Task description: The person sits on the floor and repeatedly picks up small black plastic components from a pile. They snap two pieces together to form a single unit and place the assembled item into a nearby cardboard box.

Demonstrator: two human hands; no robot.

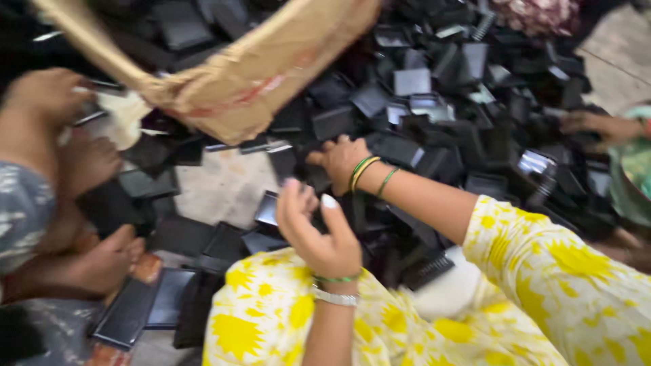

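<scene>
Right hand (pixel 341 160), green bangles at the wrist, reaching far into the pile of black trays (pixel 434 122), fingers curled down among them; whether gripping one, cannot tell through the blur. Left hand (pixel 317 234) raised nearer, palm up, fingers loosely spread, holding nothing, a single black tray (pixel 267 210) just behind its fingertips. Torn cardboard box (pixel 237 74) tilted at far left above the pile. Another person's hand (pixel 47 95) at the left edge.
</scene>
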